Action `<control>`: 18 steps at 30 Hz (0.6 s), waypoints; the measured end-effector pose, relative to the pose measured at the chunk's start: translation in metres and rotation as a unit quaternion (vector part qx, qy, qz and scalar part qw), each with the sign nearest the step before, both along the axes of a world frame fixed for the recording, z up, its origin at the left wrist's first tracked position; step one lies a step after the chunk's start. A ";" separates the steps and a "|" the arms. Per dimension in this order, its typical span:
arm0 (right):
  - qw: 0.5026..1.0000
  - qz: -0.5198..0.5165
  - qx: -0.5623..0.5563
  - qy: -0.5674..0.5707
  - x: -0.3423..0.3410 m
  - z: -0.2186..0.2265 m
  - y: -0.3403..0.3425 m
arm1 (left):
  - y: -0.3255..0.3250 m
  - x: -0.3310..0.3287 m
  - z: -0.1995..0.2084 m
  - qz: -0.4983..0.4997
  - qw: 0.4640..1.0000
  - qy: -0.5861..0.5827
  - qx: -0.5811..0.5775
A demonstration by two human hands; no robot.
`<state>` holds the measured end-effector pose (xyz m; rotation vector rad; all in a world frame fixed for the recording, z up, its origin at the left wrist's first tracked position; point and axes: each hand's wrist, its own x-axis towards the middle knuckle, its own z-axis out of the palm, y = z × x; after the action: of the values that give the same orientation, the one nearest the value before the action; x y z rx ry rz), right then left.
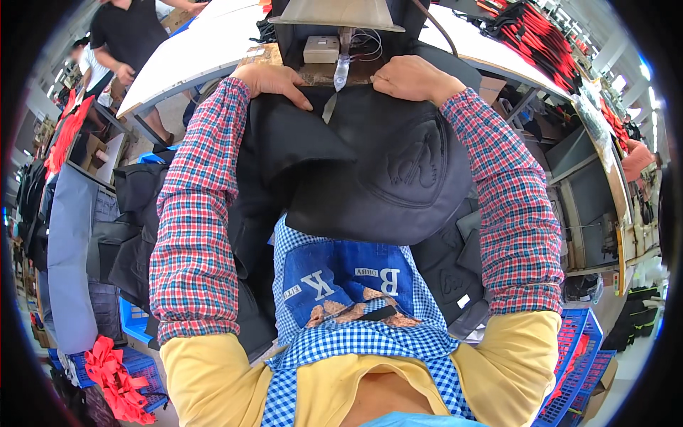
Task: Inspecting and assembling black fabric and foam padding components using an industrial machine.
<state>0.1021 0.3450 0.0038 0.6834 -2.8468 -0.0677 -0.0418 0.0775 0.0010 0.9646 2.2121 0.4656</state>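
Black smooth-faced cover (341,199), embossed crest at right; centre of frame, far edge under both hands. Left hand (274,83), upper centre: thumb and fingers closed on that edge. Right hand (414,78), upper centre-right: fingers curled, pinching likewise. Red strips (117,377): bundle, lower left.

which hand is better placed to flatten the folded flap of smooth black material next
Probably the left hand: it is right at the top edge of the folded flap of smooth black material. The right hand is curled at the far edge, farther right, nearer the embossed black shield-shaped emblem.
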 end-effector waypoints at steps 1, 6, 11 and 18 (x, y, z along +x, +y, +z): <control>1.000 -0.001 0.000 0.000 -0.002 -0.001 0.001 | 0.002 -0.001 -0.001 -0.010 1.000 -0.002 0.010; 1.000 -0.014 0.007 -0.001 0.000 -0.001 0.008 | 0.007 0.006 0.007 -0.036 0.995 0.097 -0.017; 0.992 -0.120 0.035 -0.011 0.039 0.025 0.051 | -0.084 -0.010 0.021 0.088 0.987 0.133 -0.005; 0.952 -0.222 0.141 0.156 0.146 0.040 0.177 | -0.120 0.065 0.026 0.101 0.986 0.014 0.128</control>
<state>0.2478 0.5217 0.0442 0.0483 -2.6414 -0.6060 0.0231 -0.0429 0.0268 0.8830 2.3259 0.8519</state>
